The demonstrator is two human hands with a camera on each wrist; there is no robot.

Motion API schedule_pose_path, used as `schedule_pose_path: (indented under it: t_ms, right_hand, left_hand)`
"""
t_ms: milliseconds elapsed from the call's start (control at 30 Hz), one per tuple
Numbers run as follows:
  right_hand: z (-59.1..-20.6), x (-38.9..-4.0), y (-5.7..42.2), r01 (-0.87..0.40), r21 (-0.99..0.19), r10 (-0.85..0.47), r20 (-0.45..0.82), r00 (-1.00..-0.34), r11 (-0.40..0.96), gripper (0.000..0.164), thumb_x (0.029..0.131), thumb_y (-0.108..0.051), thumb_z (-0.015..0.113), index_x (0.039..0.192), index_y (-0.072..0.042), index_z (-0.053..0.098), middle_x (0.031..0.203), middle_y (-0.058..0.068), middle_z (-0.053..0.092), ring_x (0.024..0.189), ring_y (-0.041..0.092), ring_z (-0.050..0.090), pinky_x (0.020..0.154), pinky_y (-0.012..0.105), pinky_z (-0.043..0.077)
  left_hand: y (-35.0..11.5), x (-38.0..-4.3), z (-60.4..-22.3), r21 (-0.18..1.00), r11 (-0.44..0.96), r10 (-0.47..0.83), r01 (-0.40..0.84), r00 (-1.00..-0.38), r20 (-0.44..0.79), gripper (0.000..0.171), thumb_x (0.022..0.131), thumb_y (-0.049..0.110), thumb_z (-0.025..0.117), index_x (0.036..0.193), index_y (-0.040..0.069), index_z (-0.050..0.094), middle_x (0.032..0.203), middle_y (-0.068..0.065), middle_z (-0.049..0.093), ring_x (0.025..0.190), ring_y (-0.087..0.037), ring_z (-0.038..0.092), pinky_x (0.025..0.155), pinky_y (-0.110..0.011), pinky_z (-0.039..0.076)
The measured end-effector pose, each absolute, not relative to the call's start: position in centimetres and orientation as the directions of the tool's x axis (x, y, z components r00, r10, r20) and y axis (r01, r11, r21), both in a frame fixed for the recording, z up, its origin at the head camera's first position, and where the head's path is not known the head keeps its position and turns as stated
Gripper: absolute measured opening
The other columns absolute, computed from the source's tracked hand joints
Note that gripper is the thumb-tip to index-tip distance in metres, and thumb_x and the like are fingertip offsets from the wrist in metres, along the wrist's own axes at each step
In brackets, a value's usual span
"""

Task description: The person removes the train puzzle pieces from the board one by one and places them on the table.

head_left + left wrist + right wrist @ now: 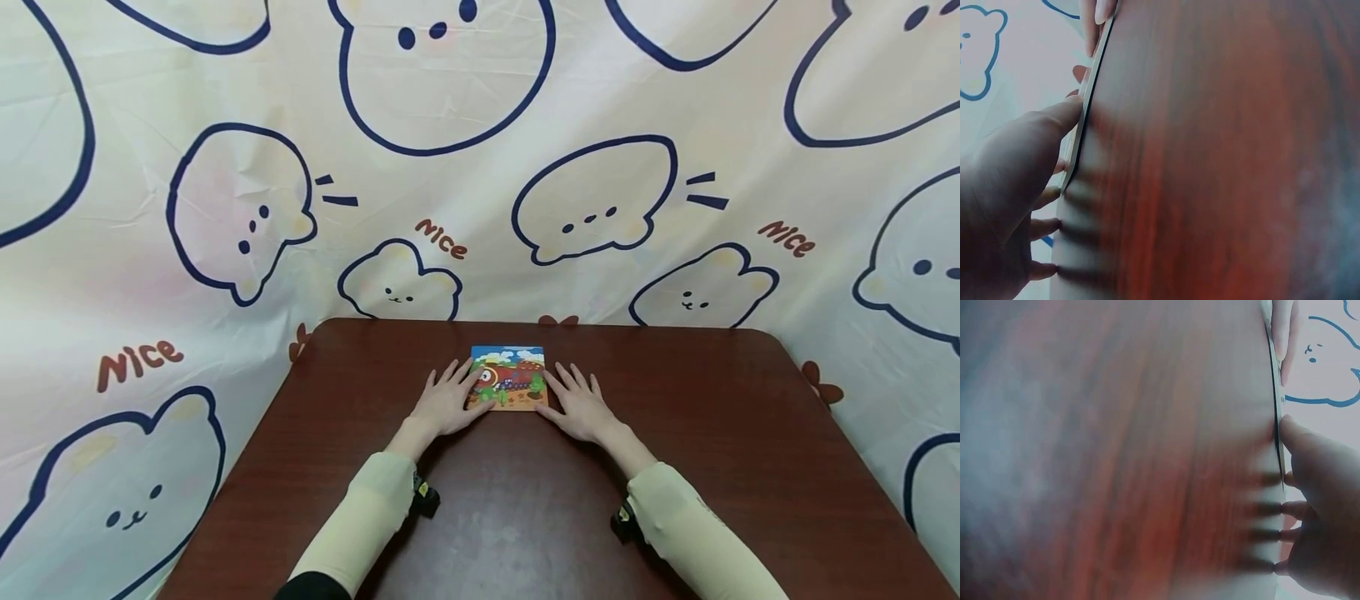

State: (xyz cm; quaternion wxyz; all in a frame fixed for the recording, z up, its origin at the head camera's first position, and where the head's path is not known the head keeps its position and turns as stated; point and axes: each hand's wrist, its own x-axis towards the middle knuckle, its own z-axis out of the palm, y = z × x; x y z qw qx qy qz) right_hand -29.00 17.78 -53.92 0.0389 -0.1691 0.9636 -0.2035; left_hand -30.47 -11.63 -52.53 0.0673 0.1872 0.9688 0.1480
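A thin, square, colourful cartoon picture board (513, 377) lies flat near the far side of the table, with sky, clouds and a red shape printed on it. My left hand (447, 402) rests at its left side, fingers spread, thumb on the lower left corner. At the right side is my right hand (581, 407), spread likewise, its thumb at the lower right corner. From the left wrist, the board's edge (1088, 103) shows as a thin strip under the thumb; other fingertips touch the tabletop. The right wrist view shows the same thin edge (1277, 394) beside the right thumb.
The dark brown wooden table (517, 517) has rounded far corners. Behind it and along its sides hangs a pale curtain (480, 192) printed with blue-outlined cartoon animals. Black wrist bands (426, 497) sit on both forearms over pale sleeves.
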Motion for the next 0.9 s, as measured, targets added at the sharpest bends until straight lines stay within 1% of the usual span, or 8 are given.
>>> schedule_pose_path:
  t_ms: [233, 433, 733, 900]
  right_hand:
    - [-53.9, -28.7, 17.4, -0.308, -0.39, -0.343, -0.022, -0.939, 0.868, 0.081, 0.11, -0.052, 0.061, 0.172, -0.007, 0.036, 0.18, 0.028, 0.025, 0.169, 0.054, 0.017, 0.131, 0.082, 0.014]
    - [-53.6, -28.3, 16.9, -0.275, -0.392, -0.315, -0.04, -0.948, 0.878, 0.076, 0.111, -0.05, 0.061, 0.171, -0.008, 0.039, 0.18, 0.027, 0.029, 0.168, 0.054, 0.02, 0.13, 0.082, 0.016]
    - [-53.3, -27.8, 16.4, -0.266, -0.402, -0.304, -0.031, -0.952, 0.876, 0.072, 0.111, -0.046, 0.064, 0.168, -0.006, 0.046, 0.177, 0.027, 0.034, 0.167, 0.055, 0.024, 0.129, 0.082, 0.019]
    - [-53.0, -27.6, 16.3, -0.274, -0.414, -0.312, -0.026, -0.95, 0.868, 0.071, 0.111, -0.045, 0.064, 0.167, -0.005, 0.047, 0.177, 0.027, 0.035, 0.167, 0.056, 0.024, 0.129, 0.082, 0.02]
  left_hand:
    - [-11.9, -30.3, -52.8, 0.304, 0.89, 0.376, 0.339, -0.924, -0.072, 0.084, 0.107, 0.069, 0.054, 0.174, 0.023, 0.036, 0.185, -0.008, 0.025, 0.172, -0.038, 0.021, 0.136, -0.071, 0.019]
    - [-12.0, -29.9, -52.7, 0.314, 0.887, 0.377, 0.338, -0.924, -0.069, 0.083, 0.107, 0.067, 0.055, 0.174, 0.021, 0.037, 0.184, -0.01, 0.027, 0.171, -0.04, 0.024, 0.135, -0.072, 0.021]
    - [-12.1, -29.3, -52.8, 0.345, 0.882, 0.361, 0.32, -0.931, -0.062, 0.083, 0.107, 0.066, 0.057, 0.174, 0.021, 0.036, 0.185, -0.009, 0.025, 0.172, -0.039, 0.022, 0.136, -0.071, 0.018]
    - [-12.1, -28.9, -52.9, 0.366, 0.879, 0.348, 0.306, -0.936, -0.052, 0.085, 0.107, 0.066, 0.057, 0.175, 0.02, 0.035, 0.185, -0.01, 0.023, 0.173, -0.039, 0.02, 0.137, -0.071, 0.015]
